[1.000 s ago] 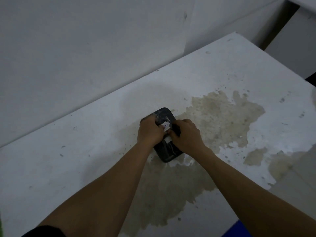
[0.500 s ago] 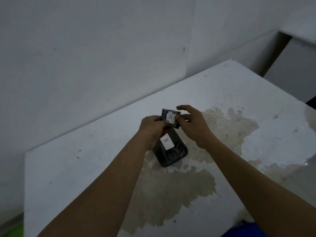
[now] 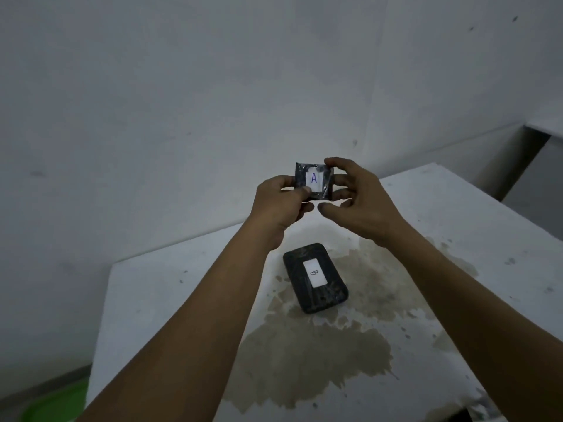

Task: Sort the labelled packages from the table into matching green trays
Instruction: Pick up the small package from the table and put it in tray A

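- A green tray shows only as a blurred patch at the bottom left, lower than the tabletop's left edge.
- The white table has its left corner near the wall; a large brownish stain spreads over the middle of the tabletop.
- The left hand is raised above the tabletop, fingers closed in a pinch on the lower left corner of a small dark packet; the thumb lies across the packet's front, just beside its white label.
- The packet is held upright in the air, well clear of the tabletop, its label marked "A" facing the camera.
- A larger dark package lies flat on the tabletop below the hands, on the upper part of the stain, apart from both hands; its white label reads "B", turned sideways.
- The right hand is at the packet's right side, fingers spread and curved: the forefinger tip touches the top right corner, other fingers lie behind the right edge, and the thumb sits below the packet, apart from it. Whether this hand truly grips the packet I cannot tell.
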